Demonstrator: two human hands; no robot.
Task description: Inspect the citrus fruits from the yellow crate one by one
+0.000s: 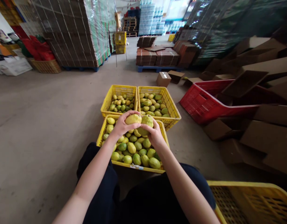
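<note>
Two fruits are held above the near yellow crate [150,169], one in each hand. The yellow fruit [133,119] is in the left grip [121,125]; its fingers pass over the top and the thumb lies below, closed around the fruit. The greener fruit [147,120] is in the right grip [155,133], which is clamped on it from the right side, with the thumb laid across its front. These two fruits are side by side, and whether they touch is difficult to tell.

Under the hands, the near crate is filled with many loose fruits [131,147], some yellow and some green. Just behind it stand two more yellow crates, the rear left crate [106,101] and the rear right crate [171,107], both also containing fruits. All three crates are on the grey floor [52,124], in front of the person's knees.

To the right, a red crate [197,105] stands among cardboard boxes [257,130]. Farther back, stacked cardboard [147,58] rests on a blue pallet [147,69].
</note>
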